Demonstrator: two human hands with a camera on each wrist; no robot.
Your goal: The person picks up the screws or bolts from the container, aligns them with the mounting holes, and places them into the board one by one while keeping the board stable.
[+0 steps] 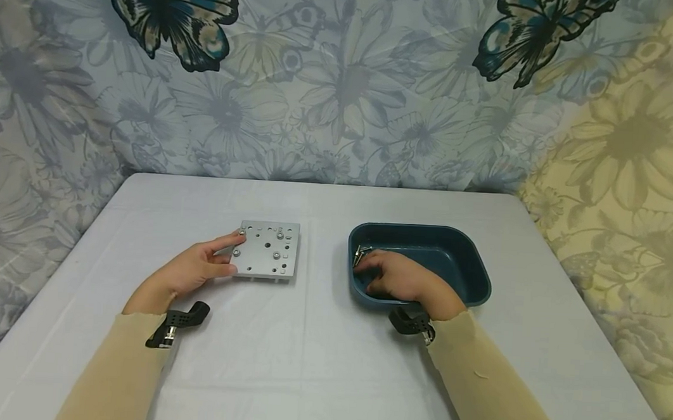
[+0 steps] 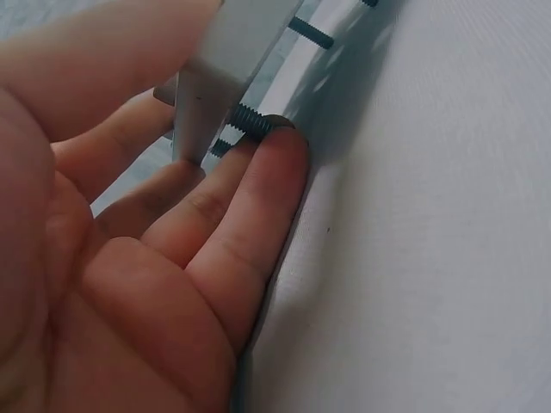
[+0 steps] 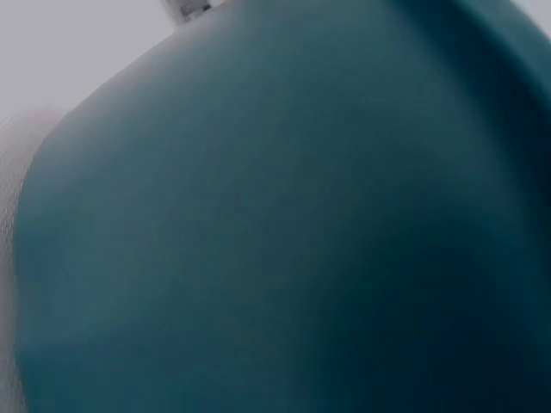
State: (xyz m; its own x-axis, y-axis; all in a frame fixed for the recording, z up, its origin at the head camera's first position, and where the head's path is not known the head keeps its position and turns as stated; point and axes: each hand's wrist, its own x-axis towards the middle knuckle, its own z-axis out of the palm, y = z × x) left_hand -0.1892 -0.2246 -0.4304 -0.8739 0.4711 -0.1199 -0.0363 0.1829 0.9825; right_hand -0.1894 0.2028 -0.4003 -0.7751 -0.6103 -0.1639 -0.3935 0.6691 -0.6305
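Observation:
A silver metal plate (image 1: pixel 258 264) with holes and several bolts set in it sits on the left half of the table. My left hand (image 1: pixel 193 267) grips its left edge, one finger near the far-left bolt head and the thumb at the near corner. In the left wrist view, threaded bolt ends (image 2: pixel 251 122) stick out below the plate (image 2: pixel 237 52), fingertips beside them. My right hand (image 1: pixel 398 278) reaches into the left end of a dark blue bin (image 1: pixel 483 287), its fingers bent beside several small metal screws (image 1: pixel 359 254). I cannot tell whether they pinch one.
The bin's wall (image 3: pixel 215 198) fills most of the right wrist view and hides the right hand there. A white cloth covers the table (image 1: pixel 306 360). Behind it hangs a flowered curtain (image 1: pixel 347 109) with butterflies. Each wrist bears a black camera mount (image 1: pixel 179 321).

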